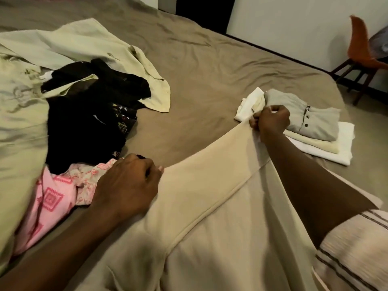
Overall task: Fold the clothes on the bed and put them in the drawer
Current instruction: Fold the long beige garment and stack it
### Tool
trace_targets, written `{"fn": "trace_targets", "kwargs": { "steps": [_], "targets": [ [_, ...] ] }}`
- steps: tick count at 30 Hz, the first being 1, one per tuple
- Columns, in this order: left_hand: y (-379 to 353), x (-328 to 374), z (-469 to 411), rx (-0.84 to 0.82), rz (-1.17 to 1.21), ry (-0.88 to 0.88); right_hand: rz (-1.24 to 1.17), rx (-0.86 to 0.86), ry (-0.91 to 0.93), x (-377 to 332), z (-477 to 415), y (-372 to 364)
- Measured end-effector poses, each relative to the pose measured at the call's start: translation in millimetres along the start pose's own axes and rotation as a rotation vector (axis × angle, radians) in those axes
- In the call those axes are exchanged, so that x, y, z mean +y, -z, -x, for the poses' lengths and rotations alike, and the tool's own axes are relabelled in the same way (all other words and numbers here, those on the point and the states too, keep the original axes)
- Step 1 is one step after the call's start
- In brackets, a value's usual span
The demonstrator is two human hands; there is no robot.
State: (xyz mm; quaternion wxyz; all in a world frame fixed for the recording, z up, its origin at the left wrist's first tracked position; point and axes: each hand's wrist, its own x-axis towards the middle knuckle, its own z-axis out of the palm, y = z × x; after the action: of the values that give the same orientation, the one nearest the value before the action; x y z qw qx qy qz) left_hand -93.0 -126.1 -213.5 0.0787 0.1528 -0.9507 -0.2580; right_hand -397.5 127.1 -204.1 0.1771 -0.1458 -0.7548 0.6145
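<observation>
A beige garment [210,206] is stretched out over the near part of the bed. My left hand [128,185] grips its near-left corner. My right hand [271,122] pinches its far-right corner, lifted a little off the sheet. To the left lies a heap of unfolded clothes: a pink patterned piece [52,204], black garments [88,122] and a pale green shirt [84,45]. At the right sits a pile of folded clothes [315,131], with a grey buttoned shirt on top of cream and white pieces.
The bed [210,66] has a taupe sheet, rumpled in the middle. An orange chair [361,49] with dark legs stands on the floor past the bed's right edge. A white wall and a dark opening are at the back.
</observation>
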Motion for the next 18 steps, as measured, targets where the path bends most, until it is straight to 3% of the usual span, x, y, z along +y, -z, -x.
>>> {"fn": "trace_targets", "kwargs": {
  "steps": [2,4,7,10,13,15,18],
  "targets": [
    [1.4,1.1,-0.5,0.058,0.072,0.027,-0.155,0.086,0.007,-9.2,-10.8,-4.3],
    [1.2,1.4,-4.4,0.096,0.04,0.042,-0.165,0.094,0.01,-7.8,-26.3,-8.9],
    [4.7,-2.3,-10.3,0.002,-0.057,0.033,0.152,-0.026,0.085,13.7,-34.5,-11.0],
    [18.7,-4.5,-13.5,-0.176,-0.083,0.023,0.513,-0.295,0.278,21.8,-6.3,-3.2],
    [39.6,-10.7,-11.4,-0.299,0.132,0.115,0.802,-0.552,0.442,23.6,19.5,-3.2],
    [47.0,-15.4,-6.7,-0.234,0.234,0.131,0.895,-0.566,0.461,18.6,49.3,1.6],
    [59.9,-26.0,0.4,-0.058,-0.118,0.013,0.731,-0.567,0.448,9.1,119.4,14.7]
  ]
}}
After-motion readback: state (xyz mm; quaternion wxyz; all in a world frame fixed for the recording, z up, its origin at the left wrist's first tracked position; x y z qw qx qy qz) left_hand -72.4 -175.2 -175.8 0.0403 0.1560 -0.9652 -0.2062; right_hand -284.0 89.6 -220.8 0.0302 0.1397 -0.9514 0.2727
